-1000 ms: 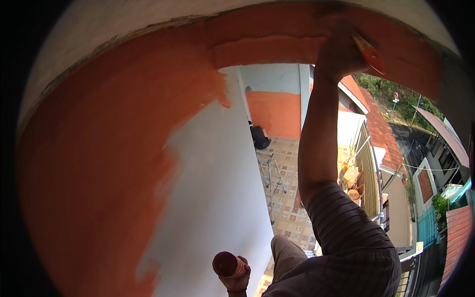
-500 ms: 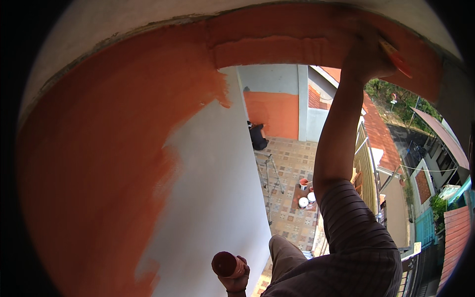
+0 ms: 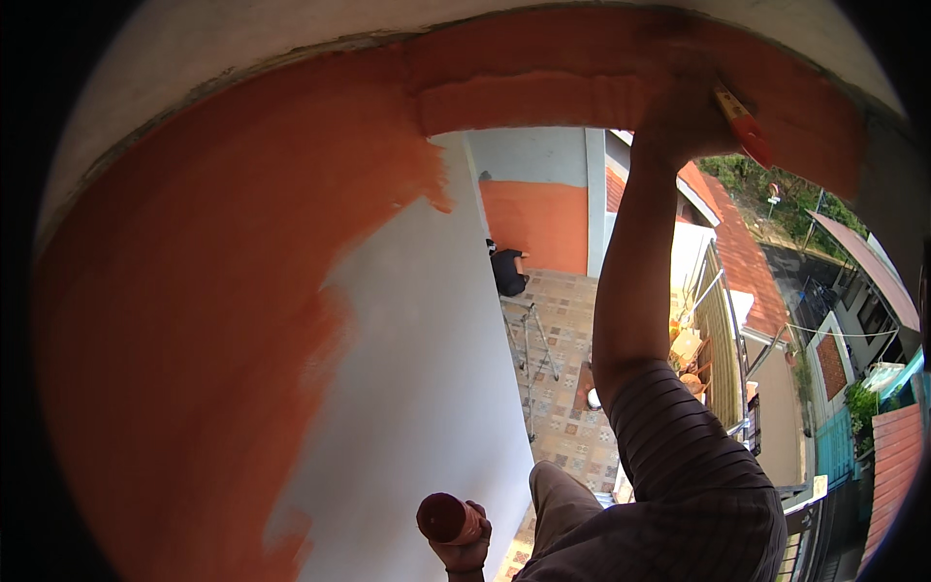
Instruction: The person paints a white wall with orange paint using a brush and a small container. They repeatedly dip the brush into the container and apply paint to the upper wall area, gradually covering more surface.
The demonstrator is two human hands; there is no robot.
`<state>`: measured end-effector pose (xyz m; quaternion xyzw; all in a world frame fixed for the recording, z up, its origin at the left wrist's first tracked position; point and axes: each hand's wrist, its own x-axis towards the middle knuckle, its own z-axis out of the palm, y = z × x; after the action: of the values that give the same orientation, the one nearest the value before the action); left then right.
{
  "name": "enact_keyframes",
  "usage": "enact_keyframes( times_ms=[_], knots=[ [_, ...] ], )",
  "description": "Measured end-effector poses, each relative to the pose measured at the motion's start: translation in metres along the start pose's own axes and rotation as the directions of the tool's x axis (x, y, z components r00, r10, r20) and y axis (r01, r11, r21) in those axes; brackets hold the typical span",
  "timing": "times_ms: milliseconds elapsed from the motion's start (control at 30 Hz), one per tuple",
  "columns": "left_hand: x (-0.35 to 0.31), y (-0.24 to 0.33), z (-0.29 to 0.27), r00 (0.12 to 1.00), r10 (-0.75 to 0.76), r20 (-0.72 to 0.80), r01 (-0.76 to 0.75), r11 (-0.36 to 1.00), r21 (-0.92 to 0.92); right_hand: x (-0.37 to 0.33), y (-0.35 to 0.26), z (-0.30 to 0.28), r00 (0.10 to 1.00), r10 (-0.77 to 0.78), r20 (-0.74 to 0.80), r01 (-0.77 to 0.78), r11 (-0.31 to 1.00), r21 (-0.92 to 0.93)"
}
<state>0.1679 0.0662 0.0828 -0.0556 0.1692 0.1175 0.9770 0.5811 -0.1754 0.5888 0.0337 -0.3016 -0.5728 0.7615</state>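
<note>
One paintbrush, with a red-tipped wooden handle, is up at the orange beam that runs to the right from the top of the near wall. The right hand is closed around it; the bristles are lost in shadow, so whether they touch the beam cannot be told. The left hand, low in front of the near wall, is wrapped around one cup, reddish-brown inside. The two hands are well apart.

The near wall itself carries orange paint across its left and top, with a ragged brushed edge, and is bare white toward its lower right. Above it curves a pale ceiling. Beyond its right edge lies a patterned tile floor with one metal stepladder, one person in dark clothing crouching, and one white tub partly hidden by the right arm. Behind them, farther from the near wall, one far wall is orange below and pale grey above. Outdoors, far to the right of the near wall, are tiled roofs and green trees.
</note>
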Motion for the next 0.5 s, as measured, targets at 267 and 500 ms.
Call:
enact_keyframes(
  times_ms=[267,500],
  knots=[
    [-0.001,0.006,-0.010,0.998,-0.003,-0.065,0.000,0.999,-0.046,-0.028,0.022,0.011,0.968,-0.144,0.207,0.198,0.943,-0.267],
    [-0.004,0.014,-0.018,0.997,0.026,-0.069,-0.027,0.999,-0.020,0.040,-0.014,-0.004,0.939,-0.285,0.193,0.343,0.829,-0.441]
  ],
)
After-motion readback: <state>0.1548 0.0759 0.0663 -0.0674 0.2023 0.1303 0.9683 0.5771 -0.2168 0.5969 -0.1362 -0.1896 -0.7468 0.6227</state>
